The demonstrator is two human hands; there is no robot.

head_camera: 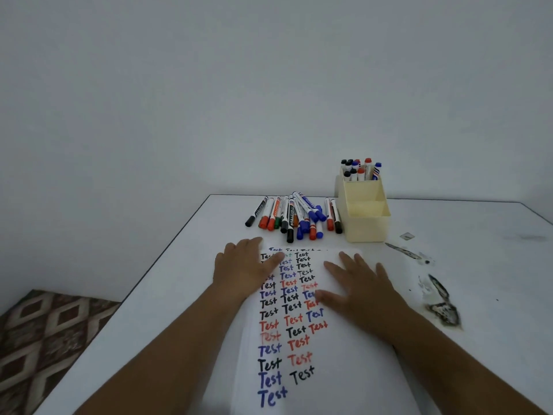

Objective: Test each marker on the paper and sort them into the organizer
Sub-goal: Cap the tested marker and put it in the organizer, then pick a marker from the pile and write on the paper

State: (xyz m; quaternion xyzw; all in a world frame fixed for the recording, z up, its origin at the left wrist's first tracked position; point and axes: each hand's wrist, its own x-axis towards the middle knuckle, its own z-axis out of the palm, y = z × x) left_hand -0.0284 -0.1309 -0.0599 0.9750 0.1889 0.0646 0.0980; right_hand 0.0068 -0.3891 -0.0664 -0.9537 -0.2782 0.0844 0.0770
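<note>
A white sheet of paper lies on the table in front of me, covered with the word "Test" in black, blue and red. My left hand rests flat on its upper left part. My right hand lies flat on its upper right part, fingers spread. Neither hand holds a marker. Behind the paper lies a loose pile of capped markers with black, red, blue and green caps. A cream organizer stands to the right of the pile; several markers stand upright in its rear compartment, and its front compartments look empty.
The white table ends at a grey wall behind the organizer. Dark ink smears mark the table to the right of the paper. A patterned rug lies on the floor beyond the table's left edge.
</note>
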